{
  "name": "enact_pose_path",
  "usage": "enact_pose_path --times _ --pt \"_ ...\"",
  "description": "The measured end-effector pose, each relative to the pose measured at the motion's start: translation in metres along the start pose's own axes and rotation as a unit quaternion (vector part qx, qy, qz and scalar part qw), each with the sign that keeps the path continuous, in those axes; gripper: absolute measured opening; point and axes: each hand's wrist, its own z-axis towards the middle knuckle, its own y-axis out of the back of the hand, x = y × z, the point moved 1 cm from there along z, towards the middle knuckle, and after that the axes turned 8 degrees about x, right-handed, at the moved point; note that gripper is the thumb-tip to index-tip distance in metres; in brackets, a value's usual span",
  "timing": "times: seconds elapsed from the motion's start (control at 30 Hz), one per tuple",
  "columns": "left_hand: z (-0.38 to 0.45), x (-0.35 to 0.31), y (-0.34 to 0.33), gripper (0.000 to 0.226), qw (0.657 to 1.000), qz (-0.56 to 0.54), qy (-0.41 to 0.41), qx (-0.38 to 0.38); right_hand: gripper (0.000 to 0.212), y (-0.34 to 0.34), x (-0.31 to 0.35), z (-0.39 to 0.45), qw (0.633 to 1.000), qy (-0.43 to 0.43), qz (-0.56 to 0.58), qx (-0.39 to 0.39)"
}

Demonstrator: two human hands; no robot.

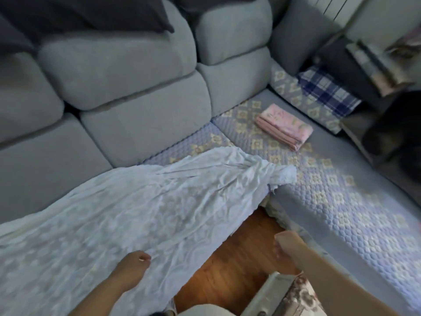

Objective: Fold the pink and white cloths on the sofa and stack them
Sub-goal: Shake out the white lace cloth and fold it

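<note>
A wrinkled white cloth (141, 201) lies spread over the left sofa seat, its right end bunched at the seat corner and its near edge hanging over the front. My left hand (134, 267) rests on the cloth's near edge with curled fingers that pinch the fabric. My right hand (284, 245) hovers over the wooden floor beside the right seat's edge, fingers curled in, holding nothing. A folded pink cloth (283, 126) sits alone on the quilted cover of the right seat, well away from both hands.
The grey corner sofa (127, 71) has thick back cushions. A blue quilted cover (341, 197) lies over the right seat, with a plaid pillow (328, 92) at its far end. Wooden floor (232, 265) shows between the seats. A dark shelf with stacked items (373, 65) stands at the right.
</note>
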Motion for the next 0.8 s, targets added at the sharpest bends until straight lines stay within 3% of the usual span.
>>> enact_pose_path --times 0.27,0.43,0.53,0.63,0.8 --pt "0.058 -0.119 0.025 0.023 0.998 0.038 -0.002 0.041 0.013 0.069 0.008 0.112 0.997 -0.043 0.056 -0.026" --pt "0.108 -0.229 0.000 0.017 0.998 0.039 -0.033 0.042 0.019 0.133 0.062 0.205 0.997 -0.039 0.071 -0.016" --pt "0.164 -0.297 -0.031 0.013 0.998 0.032 -0.032 0.040 0.030 0.173 0.123 0.306 1.000 -0.003 0.010 -0.014" --pt "0.229 -0.352 -0.060 0.013 0.998 0.051 0.002 0.033 0.025 0.198 0.179 0.407 0.999 0.016 -0.051 -0.004" --pt "0.322 -0.436 -0.083 0.021 0.992 0.121 0.019 0.002 0.028 0.195 0.274 0.503 0.965 0.116 -0.232 0.037"
